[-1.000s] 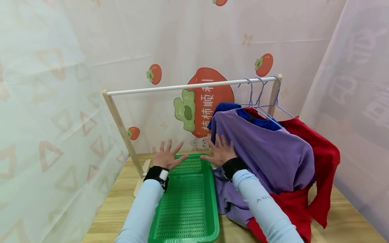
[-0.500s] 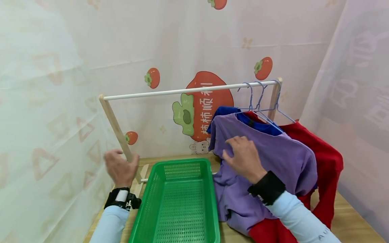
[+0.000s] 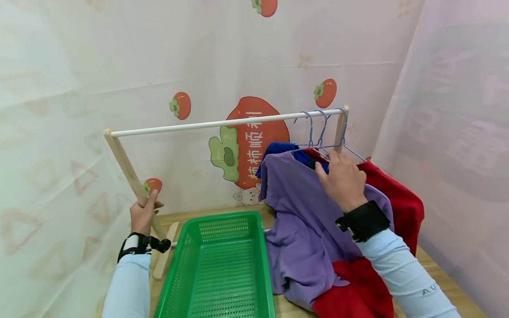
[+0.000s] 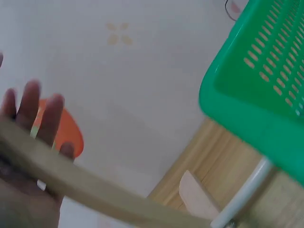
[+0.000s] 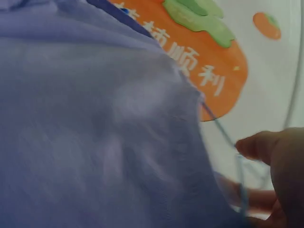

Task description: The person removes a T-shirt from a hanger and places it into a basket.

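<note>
My left hand (image 3: 141, 217) curls round the pale wooden post (image 3: 125, 163); my right hand (image 3: 344, 182), fingers parted, grips nothing visible beside the purple cloth shirt (image 3: 296, 198), already hung from the slim white rail (image 3: 199, 126); perhaps straightening remains.

The purple shirt (image 3: 296, 207) mostly hides the blue garment (image 3: 278, 149), and the head view crops the green basket (image 3: 224, 265).
</note>
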Motion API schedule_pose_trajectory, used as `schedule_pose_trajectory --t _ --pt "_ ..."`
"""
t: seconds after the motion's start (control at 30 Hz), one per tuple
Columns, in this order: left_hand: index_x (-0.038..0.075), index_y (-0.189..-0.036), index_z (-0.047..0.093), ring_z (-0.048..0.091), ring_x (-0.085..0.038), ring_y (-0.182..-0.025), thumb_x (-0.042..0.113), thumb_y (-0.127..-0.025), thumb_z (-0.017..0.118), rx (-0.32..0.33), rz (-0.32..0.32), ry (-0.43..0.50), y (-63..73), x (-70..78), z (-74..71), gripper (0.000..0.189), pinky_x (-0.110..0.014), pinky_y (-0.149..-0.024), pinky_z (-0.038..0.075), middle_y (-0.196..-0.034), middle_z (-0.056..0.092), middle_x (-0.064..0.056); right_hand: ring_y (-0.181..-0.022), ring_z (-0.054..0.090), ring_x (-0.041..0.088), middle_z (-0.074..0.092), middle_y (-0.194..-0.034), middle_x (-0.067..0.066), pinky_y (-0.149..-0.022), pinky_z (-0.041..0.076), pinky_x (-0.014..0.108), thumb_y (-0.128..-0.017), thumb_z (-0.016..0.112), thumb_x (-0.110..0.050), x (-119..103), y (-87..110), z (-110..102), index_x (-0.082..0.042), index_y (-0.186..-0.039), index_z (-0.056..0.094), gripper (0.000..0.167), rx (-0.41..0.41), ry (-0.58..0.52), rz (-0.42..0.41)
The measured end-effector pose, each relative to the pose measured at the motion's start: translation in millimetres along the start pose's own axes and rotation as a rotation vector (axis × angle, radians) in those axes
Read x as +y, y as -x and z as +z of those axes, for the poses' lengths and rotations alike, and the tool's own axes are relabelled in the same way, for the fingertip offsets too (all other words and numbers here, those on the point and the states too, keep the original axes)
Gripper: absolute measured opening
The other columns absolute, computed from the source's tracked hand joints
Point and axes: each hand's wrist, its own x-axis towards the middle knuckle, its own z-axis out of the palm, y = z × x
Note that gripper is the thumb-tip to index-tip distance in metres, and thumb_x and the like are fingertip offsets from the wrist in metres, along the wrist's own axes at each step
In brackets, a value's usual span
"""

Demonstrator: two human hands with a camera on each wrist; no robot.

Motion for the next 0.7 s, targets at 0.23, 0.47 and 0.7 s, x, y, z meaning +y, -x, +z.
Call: schedule_pose_trajectory --t 0.23,0.47,0.7 --pt "0.018 -0.062 0.048 0.042 -0.009 -0.053 0.058 -0.107 0.049 0.112 0.074 -0.089 -4.4 -10.6 6.5 0.06 -0.028 -0.051 0.035 -0.056 0.045 0.013 -0.058 0.054 0.034 0.059 -0.066 0.012 -0.047 0.035 0.037 -0.108 0.06 -0.036 -5.7 -15.0 13.1 -0.008 -0.095 0.073 0.034 0.113 -0.062 0.012" --pt "0.01 -0.067 0.053 0.043 -0.01 -0.054 0.052 -0.109 0.05 0.11 0.128 -0.091 0.3 -13.5 18.4 0.059 -0.029 -0.05 0.036 -0.056 0.046 0.012 -0.066 0.06 0.035 0.069 -0.075 0.016 -0.051 0.038 0.038 -0.106 0.062 -0.036 -26.8 -10.3 -25.5 -0.006 -0.111 0.08 0.035 0.151 -0.086 0.007" --pt "0.013 -0.125 0.045 0.04 -0.012 -0.096 0.032 -0.1 0.059 0.279 0.202 -0.103 16.5 -2.5 17.9 0.035 -0.03 -0.089 0.033 -0.112 0.041 0.003 -0.065 0.06 0.031 0.073 -0.078 0.016 -0.049 0.034 0.034 -0.103 0.068 -0.035 -23.4 24.6 -56.9 -0.007 -0.114 0.08 0.033 0.155 -0.139 -0.043"
